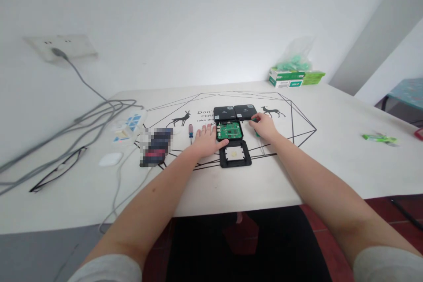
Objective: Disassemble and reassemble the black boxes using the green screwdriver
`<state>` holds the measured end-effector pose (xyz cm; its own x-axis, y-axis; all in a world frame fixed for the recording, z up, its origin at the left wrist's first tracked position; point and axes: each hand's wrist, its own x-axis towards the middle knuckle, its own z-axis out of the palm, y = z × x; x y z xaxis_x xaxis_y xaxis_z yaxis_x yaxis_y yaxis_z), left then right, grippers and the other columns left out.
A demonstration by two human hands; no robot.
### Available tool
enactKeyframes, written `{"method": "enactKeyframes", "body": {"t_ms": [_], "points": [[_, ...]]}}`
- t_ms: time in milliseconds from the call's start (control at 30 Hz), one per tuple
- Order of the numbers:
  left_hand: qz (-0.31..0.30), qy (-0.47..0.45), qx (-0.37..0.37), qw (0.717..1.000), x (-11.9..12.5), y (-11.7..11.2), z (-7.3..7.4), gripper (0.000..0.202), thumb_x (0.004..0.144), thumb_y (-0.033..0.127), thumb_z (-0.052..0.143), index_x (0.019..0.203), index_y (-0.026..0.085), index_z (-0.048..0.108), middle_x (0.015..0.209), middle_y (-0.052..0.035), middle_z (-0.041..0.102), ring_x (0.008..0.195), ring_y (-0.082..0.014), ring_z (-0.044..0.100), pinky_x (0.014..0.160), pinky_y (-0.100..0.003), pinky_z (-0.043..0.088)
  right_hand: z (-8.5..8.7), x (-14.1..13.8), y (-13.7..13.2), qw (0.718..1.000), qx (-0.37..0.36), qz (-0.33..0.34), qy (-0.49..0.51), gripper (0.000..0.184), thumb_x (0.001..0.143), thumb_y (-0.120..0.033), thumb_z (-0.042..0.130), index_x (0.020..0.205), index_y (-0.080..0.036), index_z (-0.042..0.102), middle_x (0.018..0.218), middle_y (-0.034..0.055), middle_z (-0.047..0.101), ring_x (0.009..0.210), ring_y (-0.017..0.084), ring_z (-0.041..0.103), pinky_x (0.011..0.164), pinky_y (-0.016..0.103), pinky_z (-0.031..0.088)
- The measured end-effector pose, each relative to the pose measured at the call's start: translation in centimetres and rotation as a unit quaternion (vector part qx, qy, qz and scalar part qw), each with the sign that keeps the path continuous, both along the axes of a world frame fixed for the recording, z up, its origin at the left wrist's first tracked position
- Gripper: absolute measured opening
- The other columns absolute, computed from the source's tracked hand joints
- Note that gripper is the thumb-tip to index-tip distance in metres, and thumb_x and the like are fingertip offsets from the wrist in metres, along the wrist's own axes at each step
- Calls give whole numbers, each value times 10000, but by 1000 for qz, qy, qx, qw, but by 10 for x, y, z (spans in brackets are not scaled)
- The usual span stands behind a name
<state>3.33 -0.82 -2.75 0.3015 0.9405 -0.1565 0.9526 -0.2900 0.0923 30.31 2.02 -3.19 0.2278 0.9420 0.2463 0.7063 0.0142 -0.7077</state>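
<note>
My left hand [207,142] lies flat on the table with its fingers stretched out. Its thumb reaches to the near edge of an opened black box holding a green circuit board [229,131]. Just in front of that box lies its black cover [235,164], inner side up, with a pale metal plate in it. To the right, the fingers of my right hand [262,125] are closed on a green-handled screwdriver [261,144], its thin shaft pointing toward me; the hand hides most of the handle. Two closed black boxes, one left [224,113] and one right [245,112], sit behind the board.
A second screwdriver [191,132] lies left of my left hand. Further left are a blurred-out phone [156,147], a white case [111,159], glasses [59,169], a power strip [130,125] and grey cables [89,116]. Green-white boxes [287,77] stand at the back right; a green packet [380,138] lies right.
</note>
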Motion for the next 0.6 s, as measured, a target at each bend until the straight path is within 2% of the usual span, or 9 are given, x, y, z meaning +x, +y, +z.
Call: {"method": "enactKeyframes", "body": {"t_ms": [167,367,600], "points": [[0,-20,19,1000,0,-2,-4,1018,1012,799,286,1719,72,193,1783,-235,119,1663,-415,105,1319,-577,164,-13,-7,-2,999,-7,24,-41,275,821,-278,689,1056,-149,748,1049,125,754,960,237,670,905,358,504],[-3,-30,33,999,-2,-5,-9,946,1046,736,278,1701,55,244,1782,-233,156,1666,-393,127,1326,-536,156,-16,-5,-6,997,-20,42,-57,278,847,-320,707,1068,-156,751,1038,109,756,952,223,662,915,344,496],[1,-34,62,997,-3,-6,-15,882,1064,693,298,1686,68,296,1770,-230,217,1657,-376,187,1319,-513,183,-18,-2,-7,999,-11,33,-31,289,850,-345,693,1065,-163,761,1022,87,762,925,202,653,915,329,498]]}}
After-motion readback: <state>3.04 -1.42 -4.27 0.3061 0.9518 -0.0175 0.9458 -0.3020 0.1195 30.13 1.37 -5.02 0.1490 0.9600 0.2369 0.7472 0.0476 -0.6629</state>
